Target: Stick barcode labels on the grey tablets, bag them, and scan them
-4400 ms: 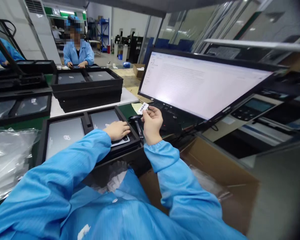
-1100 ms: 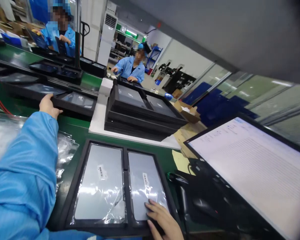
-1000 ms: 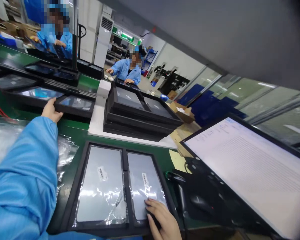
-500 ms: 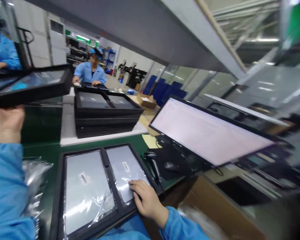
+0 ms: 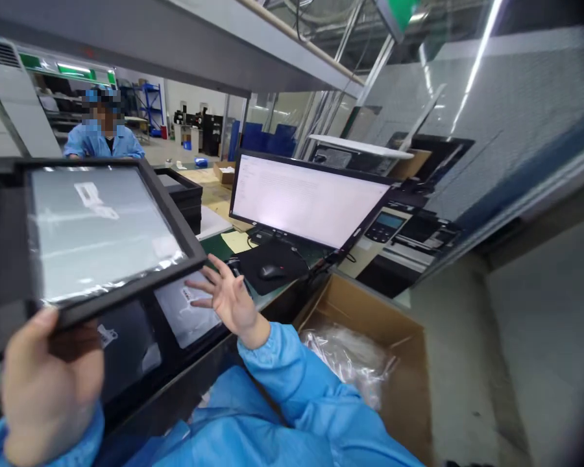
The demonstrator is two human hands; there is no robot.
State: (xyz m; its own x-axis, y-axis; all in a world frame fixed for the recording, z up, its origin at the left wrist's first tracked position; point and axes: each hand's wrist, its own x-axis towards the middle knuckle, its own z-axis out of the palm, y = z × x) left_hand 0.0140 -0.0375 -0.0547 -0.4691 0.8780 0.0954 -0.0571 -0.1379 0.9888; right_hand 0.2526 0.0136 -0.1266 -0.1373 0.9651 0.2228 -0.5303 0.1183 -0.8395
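My left hand [image 5: 51, 389] grips the near edge of a raised black tray [image 5: 172, 207], thumb on top and fingers beneath. In that tray lies a flat silvery panel [image 5: 102, 240] in clear plastic, with white labels on it; part of a second compartment shows at the far left. My right hand [image 5: 233, 301] is open, fingers spread, close to the tray's right corner; I cannot tell whether it touches. Below, partly hidden by the raised tray, a second black tray [image 5: 163, 318] on the bench holds a labelled panel [image 5: 185, 311] in each compartment.
A stack of black trays [image 5: 189, 207] stands behind. To the right are a monitor [image 5: 302, 201], a mouse [image 5: 271, 272] on a black mat [image 5: 250, 266] and a yellow note [image 5: 237, 242]. A cardboard box [image 5: 409, 363] with clear plastic bags [image 5: 350, 357] sits beside me. A co-worker [image 5: 104, 133] is across.
The raised tray has come nearer and moved right, over the lower tray, in my left hand. My right hand has lifted off the lower tray's panel and spread its fingers. The view has swung right.
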